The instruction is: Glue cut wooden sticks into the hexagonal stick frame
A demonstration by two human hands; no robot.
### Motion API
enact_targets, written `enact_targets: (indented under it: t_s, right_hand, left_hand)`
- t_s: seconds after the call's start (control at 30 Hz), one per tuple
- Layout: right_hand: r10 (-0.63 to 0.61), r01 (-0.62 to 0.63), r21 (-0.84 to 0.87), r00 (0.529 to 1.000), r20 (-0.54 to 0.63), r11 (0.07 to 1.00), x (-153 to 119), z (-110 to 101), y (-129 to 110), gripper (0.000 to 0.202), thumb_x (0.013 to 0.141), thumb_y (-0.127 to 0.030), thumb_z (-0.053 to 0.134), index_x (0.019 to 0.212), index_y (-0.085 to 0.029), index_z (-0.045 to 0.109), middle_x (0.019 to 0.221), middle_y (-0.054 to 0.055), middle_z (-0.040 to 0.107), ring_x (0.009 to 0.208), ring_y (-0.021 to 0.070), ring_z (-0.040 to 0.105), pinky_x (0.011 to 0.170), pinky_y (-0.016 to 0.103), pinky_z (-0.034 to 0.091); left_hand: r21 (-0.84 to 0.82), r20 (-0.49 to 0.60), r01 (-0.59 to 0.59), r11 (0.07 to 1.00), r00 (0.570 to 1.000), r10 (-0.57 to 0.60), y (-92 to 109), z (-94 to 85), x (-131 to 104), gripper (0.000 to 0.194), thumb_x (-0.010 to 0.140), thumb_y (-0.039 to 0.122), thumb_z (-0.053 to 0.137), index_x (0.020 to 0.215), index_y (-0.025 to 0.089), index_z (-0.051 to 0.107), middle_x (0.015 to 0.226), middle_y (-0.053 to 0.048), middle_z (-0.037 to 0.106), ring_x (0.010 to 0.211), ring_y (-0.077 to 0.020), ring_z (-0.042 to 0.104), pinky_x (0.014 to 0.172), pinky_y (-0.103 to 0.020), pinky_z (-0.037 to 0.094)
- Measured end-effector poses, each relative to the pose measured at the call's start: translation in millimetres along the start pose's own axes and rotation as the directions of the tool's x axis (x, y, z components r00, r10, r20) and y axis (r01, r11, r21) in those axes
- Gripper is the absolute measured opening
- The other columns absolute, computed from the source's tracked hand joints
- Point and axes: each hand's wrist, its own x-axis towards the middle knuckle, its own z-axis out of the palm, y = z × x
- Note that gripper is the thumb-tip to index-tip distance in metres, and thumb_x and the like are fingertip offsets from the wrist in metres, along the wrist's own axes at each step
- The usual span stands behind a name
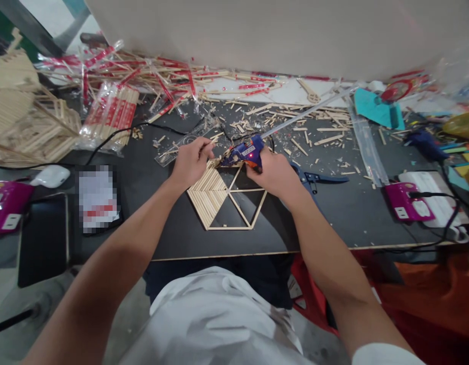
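Observation:
A hexagon frame of wooden sticks [239, 202] lies flat on the dark table, its two left sections filled with sticks side by side. My right hand [274, 172] is wrapped round a blue hot glue gun [246, 151]; its small red light is lit and a long clear glue stick [310, 110] juts from its back. The gun's nozzle points left, over the frame's upper edge. Close to that tip, my left hand [192, 161] has its fingers pinched together above the frame's upper left corner. Whatever those fingers hold is too small to make out.
Cut stick scraps [253, 117] litter the table behind the frame. Wrapped chopsticks [111, 114] and a stick-built structure [32, 111] stand left, near a phone [98, 197]. Blue pliers [321, 177] lie right of my right hand. A magenta power adapter [407, 202] sits farther right.

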Motion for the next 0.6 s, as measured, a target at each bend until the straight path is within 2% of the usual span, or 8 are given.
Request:
enact_targets:
  t_s: [0.27, 0.6]
  right_hand:
    - [-0.027, 0.027, -0.022, 0.999, 0.019, 0.999, -0.1, -0.6, 3.5, 0.041, 0.094, -0.032, 0.047, 0.124, -0.006, 0.058, 0.089, 0.019, 0.072, 0.076, 0.0318, 0.067, 0.070, 0.040, 0.048]
    - [-0.016, 0.023, -0.077, 0.996, 0.093, 0.997, -0.8, -5.0, 1.9, 0.048, 0.098, -0.030, 0.044, 0.135, -0.001, 0.053, 0.101, 0.024, 0.072, 0.087, 0.0366, 0.070, 0.074, 0.042, 0.049]
  left_hand:
    - [0.002, 0.009, -0.026, 1.000, 1.000, 0.026, -0.2, 0.0, 0.4, 0.024, 0.102, 0.033, 0.047, 0.094, 0.021, 0.065, 0.081, -0.002, 0.075, 0.064, -0.0148, 0.061, 0.070, -0.027, 0.046]
    - [0.014, 0.020, -0.008, 1.000, 1.000, 0.007, 2.5, -0.4, -0.4, 0.024, 0.103, 0.033, 0.046, 0.094, 0.021, 0.065, 0.082, -0.002, 0.075, 0.062, -0.0142, 0.058, 0.069, -0.027, 0.044]
